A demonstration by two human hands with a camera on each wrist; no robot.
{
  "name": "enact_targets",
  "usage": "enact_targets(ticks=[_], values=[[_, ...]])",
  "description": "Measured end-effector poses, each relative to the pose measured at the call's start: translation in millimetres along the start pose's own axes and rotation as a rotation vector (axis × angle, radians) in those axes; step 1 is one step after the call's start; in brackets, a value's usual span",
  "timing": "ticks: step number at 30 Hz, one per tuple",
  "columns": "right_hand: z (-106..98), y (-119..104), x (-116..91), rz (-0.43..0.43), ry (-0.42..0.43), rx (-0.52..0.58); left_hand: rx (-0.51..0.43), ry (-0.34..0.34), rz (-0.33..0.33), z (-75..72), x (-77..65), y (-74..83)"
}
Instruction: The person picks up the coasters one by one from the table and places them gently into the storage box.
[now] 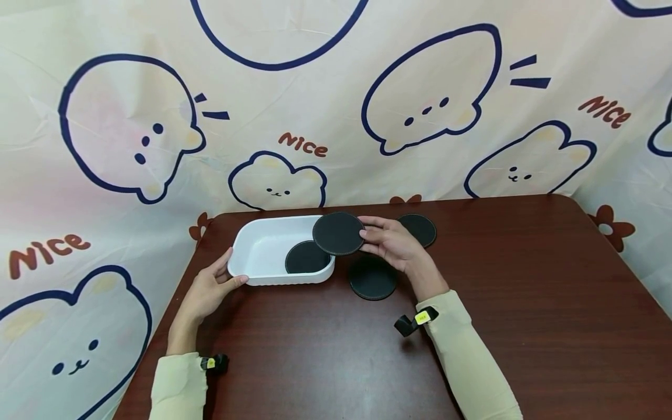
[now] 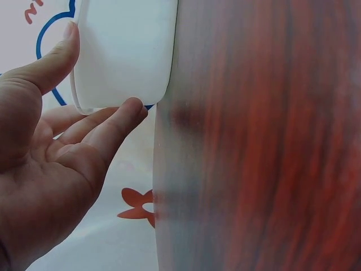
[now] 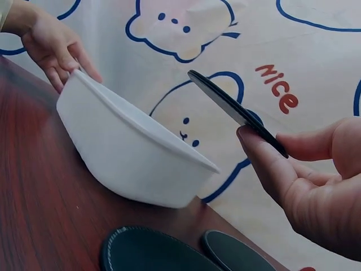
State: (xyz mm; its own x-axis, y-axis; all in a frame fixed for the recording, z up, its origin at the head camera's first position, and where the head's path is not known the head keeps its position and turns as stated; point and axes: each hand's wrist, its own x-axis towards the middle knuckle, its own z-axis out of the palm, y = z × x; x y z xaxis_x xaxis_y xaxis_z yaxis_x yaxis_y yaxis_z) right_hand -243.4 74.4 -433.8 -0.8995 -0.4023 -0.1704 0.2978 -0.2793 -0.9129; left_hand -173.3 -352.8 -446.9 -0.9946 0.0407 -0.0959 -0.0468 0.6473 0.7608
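Note:
A white plastic tray (image 1: pixel 259 248) with rounded corners is at the far left of the table. My left hand (image 1: pixel 209 289) grips its left end, the thumb at the near corner and the other fingers round the end wall. Between thumb and fingers my right hand (image 1: pixel 391 242) pinches a round black coaster (image 1: pixel 338 234), held above the tray's right end. The right wrist view shows this coaster tilted and edge-on, over the rim. Inside the tray lies another black coaster (image 1: pixel 304 259), partly covered by the held one in the head view.
Two more black coasters lie on the brown table (image 1: pixel 315 350) right of the tray, one nearer (image 1: pixel 373 283) and one farther back (image 1: pixel 422 230), partly behind my right hand. A cartoon-printed cloth (image 1: pixel 346 87) hangs behind the table's far edge.

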Motion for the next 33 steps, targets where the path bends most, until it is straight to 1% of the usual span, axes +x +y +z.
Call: enact_targets(ticks=[13,23,29,33], values=[[24.7,6.2,9.2,0.015,-0.016,0.035,-0.005,-0.001,0.0,0.5,0.4,-1.8],[45.1,12.9,18.5,0.013,-0.01,0.03,-0.005,0.0,-0.002,1.0,0.6,-1.6],[55.3,19.3,23.1,0.009,0.041,-0.013,-0.009,0.002,0.001,1.2,0.8,-2.8],[61.3,23.2,24.7,0.001,0.08,-0.075,-0.003,0.004,-0.002,0.6,0.3,-2.6]])
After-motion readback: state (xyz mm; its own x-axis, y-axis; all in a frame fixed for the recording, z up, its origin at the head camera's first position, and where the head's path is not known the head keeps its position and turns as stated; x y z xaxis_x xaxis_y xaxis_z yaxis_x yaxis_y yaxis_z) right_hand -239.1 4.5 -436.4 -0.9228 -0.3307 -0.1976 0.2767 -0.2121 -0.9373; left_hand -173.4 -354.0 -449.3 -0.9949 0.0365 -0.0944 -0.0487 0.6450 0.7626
